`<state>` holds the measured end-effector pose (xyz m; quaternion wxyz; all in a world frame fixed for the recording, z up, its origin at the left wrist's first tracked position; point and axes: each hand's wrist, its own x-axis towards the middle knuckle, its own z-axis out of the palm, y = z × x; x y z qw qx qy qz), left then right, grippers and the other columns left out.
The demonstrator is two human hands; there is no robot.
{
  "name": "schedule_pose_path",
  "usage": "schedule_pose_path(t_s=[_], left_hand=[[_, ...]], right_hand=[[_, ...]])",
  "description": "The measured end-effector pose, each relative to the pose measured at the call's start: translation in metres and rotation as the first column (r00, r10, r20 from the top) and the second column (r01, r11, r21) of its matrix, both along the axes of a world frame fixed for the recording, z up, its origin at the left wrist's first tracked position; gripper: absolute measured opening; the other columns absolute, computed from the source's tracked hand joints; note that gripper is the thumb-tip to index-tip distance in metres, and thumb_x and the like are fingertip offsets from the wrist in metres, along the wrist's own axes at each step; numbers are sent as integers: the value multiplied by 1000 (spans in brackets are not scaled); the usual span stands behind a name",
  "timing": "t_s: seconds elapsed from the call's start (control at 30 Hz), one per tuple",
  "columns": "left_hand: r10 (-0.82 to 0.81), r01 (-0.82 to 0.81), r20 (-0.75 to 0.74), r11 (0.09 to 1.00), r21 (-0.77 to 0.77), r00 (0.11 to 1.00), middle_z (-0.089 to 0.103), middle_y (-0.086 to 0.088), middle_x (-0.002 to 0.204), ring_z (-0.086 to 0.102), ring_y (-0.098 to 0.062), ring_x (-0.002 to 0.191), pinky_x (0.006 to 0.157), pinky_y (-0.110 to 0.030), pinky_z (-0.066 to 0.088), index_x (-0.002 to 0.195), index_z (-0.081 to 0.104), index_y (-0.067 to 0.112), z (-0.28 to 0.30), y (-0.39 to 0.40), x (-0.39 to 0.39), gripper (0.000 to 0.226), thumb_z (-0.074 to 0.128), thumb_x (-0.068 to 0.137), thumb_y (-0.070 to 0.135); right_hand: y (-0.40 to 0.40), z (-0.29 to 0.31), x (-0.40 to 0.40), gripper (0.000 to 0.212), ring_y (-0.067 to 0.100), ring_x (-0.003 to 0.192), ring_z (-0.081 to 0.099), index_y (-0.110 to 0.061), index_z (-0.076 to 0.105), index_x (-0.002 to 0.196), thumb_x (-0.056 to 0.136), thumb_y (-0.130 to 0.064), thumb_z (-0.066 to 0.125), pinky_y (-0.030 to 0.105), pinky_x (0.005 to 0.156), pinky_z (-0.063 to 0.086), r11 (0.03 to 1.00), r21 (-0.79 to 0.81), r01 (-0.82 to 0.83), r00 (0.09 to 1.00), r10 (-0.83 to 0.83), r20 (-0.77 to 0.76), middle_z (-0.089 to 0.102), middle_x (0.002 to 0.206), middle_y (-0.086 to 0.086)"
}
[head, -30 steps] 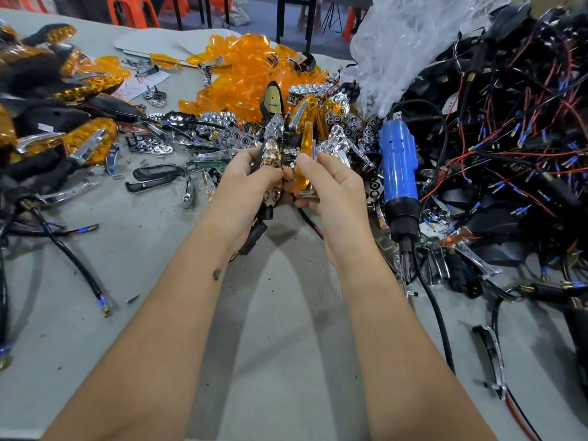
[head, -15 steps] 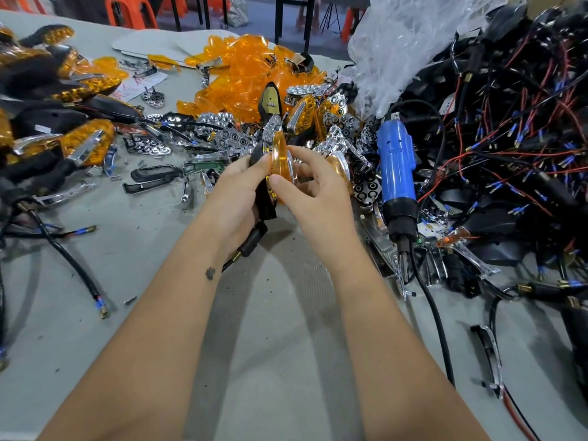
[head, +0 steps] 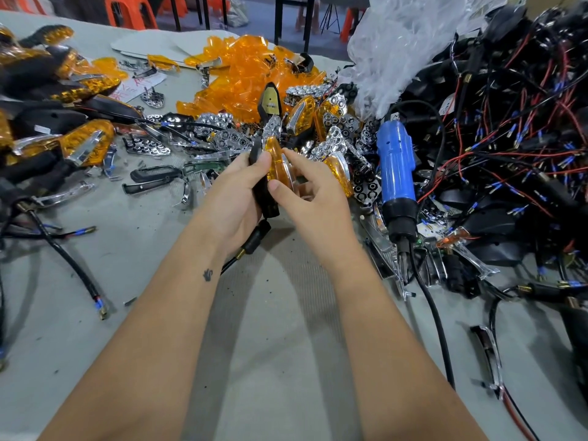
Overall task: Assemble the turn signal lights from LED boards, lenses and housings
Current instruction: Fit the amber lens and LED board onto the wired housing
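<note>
My left hand (head: pixel 237 190) grips a black turn signal housing (head: pixel 264 194) upright above the table, its stalk and wire hanging below the palm. An amber lens (head: pixel 276 163) sits against the front of the housing. My right hand (head: pixel 310 194) pinches that lens between thumb and fingers. Behind my hands lie a heap of loose amber lenses (head: pixel 251 71) and a scatter of chrome reflector pieces (head: pixel 222 135). A bare housing with its LED board (head: pixel 270 100) showing stands up in the pile.
A blue electric screwdriver (head: pixel 396 173) lies to the right of my hands, cord trailing toward me. A tangle of black housings with red and black wires (head: pixel 509 138) fills the right side. Finished amber lights (head: pixel 63 144) are piled at left. A clear plastic bag (head: pixel 401 36) sits behind.
The lens, held apart in my right hand a second ago, now sits against the housing in my left hand. Both hands have stayed over the same spot.
</note>
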<state>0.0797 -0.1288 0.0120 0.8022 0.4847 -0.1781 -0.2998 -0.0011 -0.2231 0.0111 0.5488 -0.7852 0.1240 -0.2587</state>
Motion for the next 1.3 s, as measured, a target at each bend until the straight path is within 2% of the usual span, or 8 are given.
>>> schedule_pose_path(t_s=[0.23,0.4,0.5,0.63,0.9,1.03,1.17,1.3], left_hand=[[-20,20,6,1000,-9,1000,76,-6,100,73,-23,98,78,-34,59,120,58,6,0,1,-1,26,45,104,22],[-54,54,-19,998,-20,998,75,-7,99,73,-18,93,75,-32,59,119,60,8,2,1,-2,34,37,106,29],[-29,29,49,1000,5,998,74,-5,97,72,-19,95,83,-36,59,115,61,10,0,1,-2,26,41,105,23],[-16,15,135,1000,9,991,74,0,93,71,-16,88,75,-32,58,114,59,14,0,1,-2,19,43,105,18],[12,-10,67,1000,-26,998,68,-15,121,70,-19,99,79,-32,58,123,60,12,2,1,-3,24,47,103,17],[5,-3,26,999,-46,1000,74,-4,98,72,-16,88,71,-30,58,115,62,16,2,1,-1,19,47,103,18],[2,-3,-14,998,-63,1000,75,-1,93,72,-15,86,72,-27,58,112,65,19,2,-2,-3,19,47,103,19],[4,-13,-75,992,-125,997,75,-1,97,72,-15,92,76,-28,58,117,63,18,3,-3,-6,22,45,103,17]], right_hand=[[-1,0,-1,47,0,96,53,-23,57,140,94,-21,67,11,84,43,1000,17,-21,1000,20,14,55,112,-3],[-1,0,-1,45,-10,82,51,-24,59,138,94,-21,67,4,75,40,999,26,-29,999,29,24,51,101,-6],[-2,0,-2,43,-9,77,49,-28,59,138,96,-22,65,6,74,40,999,0,-47,999,47,21,47,95,-7],[-2,-1,-1,43,-5,77,49,-29,58,138,96,-21,63,16,81,46,998,40,-53,998,52,27,45,91,-6],[-3,-2,-2,46,-15,81,49,-24,53,142,97,-20,63,5,78,39,994,12,-104,993,104,50,46,98,-9],[-2,-6,0,51,-13,86,49,-26,48,146,97,-28,63,5,79,39,992,-36,-120,992,121,43,44,104,-7],[5,-15,3,59,-11,114,43,-43,31,148,94,-49,55,16,94,38,981,-143,-128,992,129,1,36,122,-12],[3,-20,7,62,-26,117,29,-39,26,149,94,-48,53,2,93,29,971,-234,-57,998,64,26,37,132,-17]])
